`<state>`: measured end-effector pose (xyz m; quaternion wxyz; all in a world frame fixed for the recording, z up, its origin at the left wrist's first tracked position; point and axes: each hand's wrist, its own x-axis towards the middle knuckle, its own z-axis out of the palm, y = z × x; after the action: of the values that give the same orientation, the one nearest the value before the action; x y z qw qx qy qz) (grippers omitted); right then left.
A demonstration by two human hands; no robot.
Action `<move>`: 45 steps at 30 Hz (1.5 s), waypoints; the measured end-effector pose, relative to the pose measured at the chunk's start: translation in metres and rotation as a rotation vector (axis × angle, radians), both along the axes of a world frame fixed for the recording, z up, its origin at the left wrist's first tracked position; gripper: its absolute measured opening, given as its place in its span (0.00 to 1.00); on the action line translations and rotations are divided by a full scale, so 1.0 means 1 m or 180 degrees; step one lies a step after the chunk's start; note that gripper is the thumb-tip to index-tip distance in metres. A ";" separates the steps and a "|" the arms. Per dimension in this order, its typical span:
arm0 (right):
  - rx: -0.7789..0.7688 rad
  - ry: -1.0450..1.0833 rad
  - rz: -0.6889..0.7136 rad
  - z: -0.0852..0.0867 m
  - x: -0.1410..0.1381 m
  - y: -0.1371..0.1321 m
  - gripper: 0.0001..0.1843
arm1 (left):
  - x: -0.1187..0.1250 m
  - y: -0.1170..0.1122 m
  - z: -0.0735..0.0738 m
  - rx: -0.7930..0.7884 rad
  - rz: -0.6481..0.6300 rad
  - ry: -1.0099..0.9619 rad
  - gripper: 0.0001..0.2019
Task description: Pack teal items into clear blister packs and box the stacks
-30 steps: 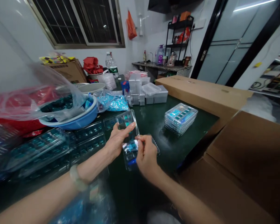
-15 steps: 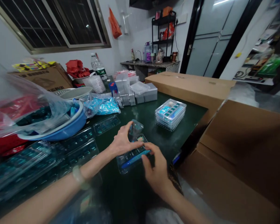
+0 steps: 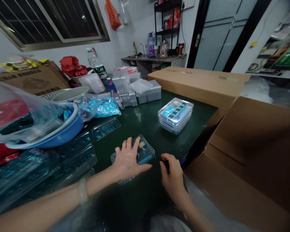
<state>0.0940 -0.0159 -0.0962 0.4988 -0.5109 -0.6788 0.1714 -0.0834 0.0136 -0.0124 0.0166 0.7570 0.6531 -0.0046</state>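
The left hand [image 3: 127, 161] lay spread on a clear plastic case [image 3: 148, 149]

The left hand rested palm down on the case, fingers fanned toward its far edge and thumb extended toward the right. A pale bracelet [image 3: 82, 191] circled the wrist. The right hand [image 3: 173, 175] was poised just beside the case without touching it; its fingers were curled, thumb and forefinger stood apart, and nothing could be seen between them.

The case lay flat on the dark green tabletop [image 3: 141, 124], directly in front of the person and turned at a slant. It was shallow, rectangular and transparent, with rounded corners and glossy rims that caught the light. Through the plastic showed a slender blue piece [image 3: 144, 160] along the near right side and a small pale piece [image 3: 141, 144] near the far corner. The hand covered the middle, so the remaining contents could not be made out, nor whether the lid was fully seated.

Beyond the right hand stood a neat stack of cases [image 3: 175, 115]; the uppermost displayed a bright blue packet [image 3: 169, 111], a row of dark squares and a slender blue item. To the left lay rows of clear compartmented trays [image 3: 83, 158], with a blue basin [image 3: 71, 130] behind them. An open cardboard box [image 3: 241, 167] occupied the right side.
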 end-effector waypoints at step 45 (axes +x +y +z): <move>0.1050 -0.0788 -0.0131 -0.032 -0.001 0.006 0.11 | -0.077 0.136 0.106 0.0254 0.0267 -0.1303 0.25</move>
<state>0.0927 -0.0096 -0.1281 0.4919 -0.4533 -0.7432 -0.0164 -0.1600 0.1496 0.0932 0.1191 0.7144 0.6668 0.1758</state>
